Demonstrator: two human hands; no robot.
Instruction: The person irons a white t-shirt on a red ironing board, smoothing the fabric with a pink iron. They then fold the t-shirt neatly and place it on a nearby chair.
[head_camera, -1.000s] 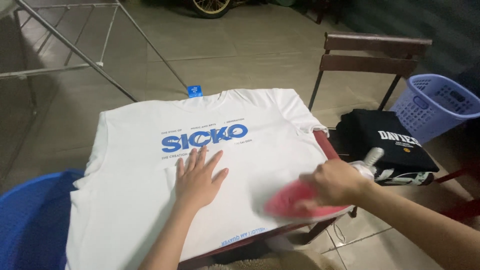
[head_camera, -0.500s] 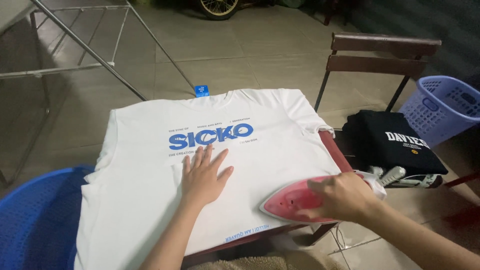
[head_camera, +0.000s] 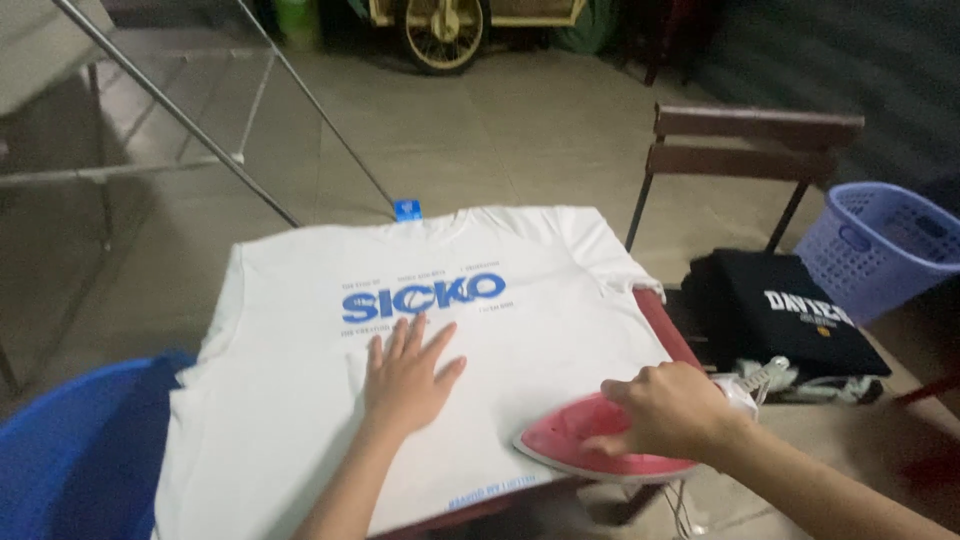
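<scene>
Now a white cotton T-shirt w/ blue lettering (head_camera: 300, 400) is spread flat over a red-edged board (head_camera: 668, 330). Left hand (head_camera: 408, 372) is laid palm-down on the shirt's middle, fingers splayed flat, nothing gripped. Right hand (head_camera: 668, 410) is wrapped around a pink plastic iron (head_camera: 580, 445), which is set on the shirt's lower right corner. Folded black T-shirts (head_camera: 780, 315) are stacked on a dark wooden chair (head_camera: 750, 150) nearby.

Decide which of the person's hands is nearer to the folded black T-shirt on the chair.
Right. The right hand grips the pink iron at the table's right edge, just left of the black T-shirt. The left hand lies flat mid white T-shirt, farther away.
</scene>
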